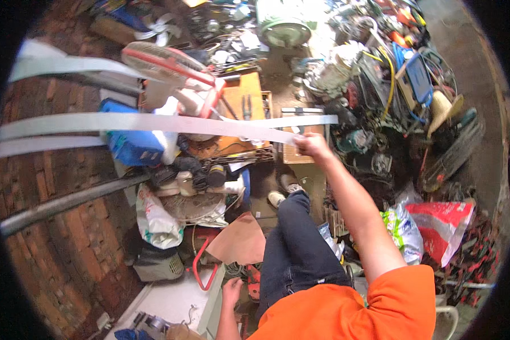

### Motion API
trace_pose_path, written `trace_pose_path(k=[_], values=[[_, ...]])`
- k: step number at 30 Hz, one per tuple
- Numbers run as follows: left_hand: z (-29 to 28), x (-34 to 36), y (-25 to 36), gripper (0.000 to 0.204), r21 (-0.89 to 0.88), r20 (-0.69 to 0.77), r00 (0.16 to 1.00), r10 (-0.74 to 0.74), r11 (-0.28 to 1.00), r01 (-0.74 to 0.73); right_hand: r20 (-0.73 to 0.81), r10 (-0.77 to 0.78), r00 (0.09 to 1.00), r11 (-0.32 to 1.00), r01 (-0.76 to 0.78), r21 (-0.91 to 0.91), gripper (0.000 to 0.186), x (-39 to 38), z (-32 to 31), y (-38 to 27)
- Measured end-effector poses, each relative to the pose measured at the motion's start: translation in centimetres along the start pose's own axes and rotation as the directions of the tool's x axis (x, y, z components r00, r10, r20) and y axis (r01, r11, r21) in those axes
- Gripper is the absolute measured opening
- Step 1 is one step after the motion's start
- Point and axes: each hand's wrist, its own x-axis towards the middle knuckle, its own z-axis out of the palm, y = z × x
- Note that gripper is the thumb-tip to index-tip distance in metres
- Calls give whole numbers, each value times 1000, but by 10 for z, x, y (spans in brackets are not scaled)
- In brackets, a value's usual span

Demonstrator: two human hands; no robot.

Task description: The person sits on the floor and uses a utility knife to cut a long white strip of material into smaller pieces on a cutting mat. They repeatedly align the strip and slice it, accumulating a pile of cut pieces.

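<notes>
My right arm reaches forward, and my right hand point(311, 146) is closed on the end of a long flat white strip point(153, 122). The strip runs leftward across the view to the left rim, and a second length point(300, 120) sticks out just beyond my fingers. Further pale bands point(68, 67) stretch at the upper left, blurred; whether they are one piece with the strip cannot be told. My left hand point(232, 290) hangs low by my left side with its fingers curled, and nothing shows in it. It is near a red tubular frame point(205, 277) and a brown sheet point(238, 241).
An orange-brown wooden board point(243, 96) with tools lies ahead, a red-rimmed fan point(173, 59) and blue container point(133, 139) to its left. Cables and parts pile up on the right, near a red bag point(439, 224). A metal pipe point(73, 204) crosses the brick wall point(68, 243).
</notes>
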Motion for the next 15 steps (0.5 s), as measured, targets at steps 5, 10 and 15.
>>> trace_pose_path(k=[5, 10, 15], values=[[83, 82, 137, 36, 85, 275, 930, 242, 958, -274, -236, 270, 933, 962, -251, 105, 7, -20, -217, 68], [178, 164, 320, 34, 32, 469, 760, 449, 852, -523, -245, 173, 954, 950, -96, 297, 17, -7, -287, 88], [340, 223, 382, 38, 34, 582, 719, 381, 872, -489, -286, 123, 950, 877, 31, 479, 21, -6, -335, 162]])
